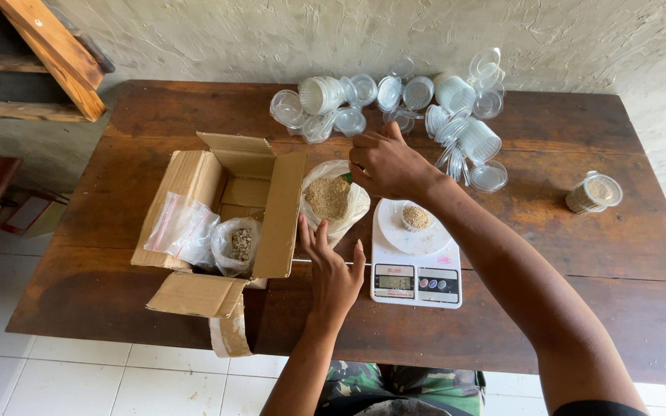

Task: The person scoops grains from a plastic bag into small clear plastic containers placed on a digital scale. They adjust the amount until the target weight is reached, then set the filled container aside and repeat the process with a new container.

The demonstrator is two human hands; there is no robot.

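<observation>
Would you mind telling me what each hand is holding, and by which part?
The left hand is open, touching the plastic bag of grain at its near edge. The right hand hovers closed above the bag; whether it pinches anything cannot be told.

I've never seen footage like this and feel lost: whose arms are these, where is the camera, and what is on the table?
The camera sits on a person's head, looking down at their own two bare hands. The right hand pinches something small over an open bag of tan grain; what it pinches is hidden. The left hand rests open beside that bag. On the wooden table stand a kitchen scale bearing a small cup of grain, a cardboard box and clear plastic cups.
</observation>
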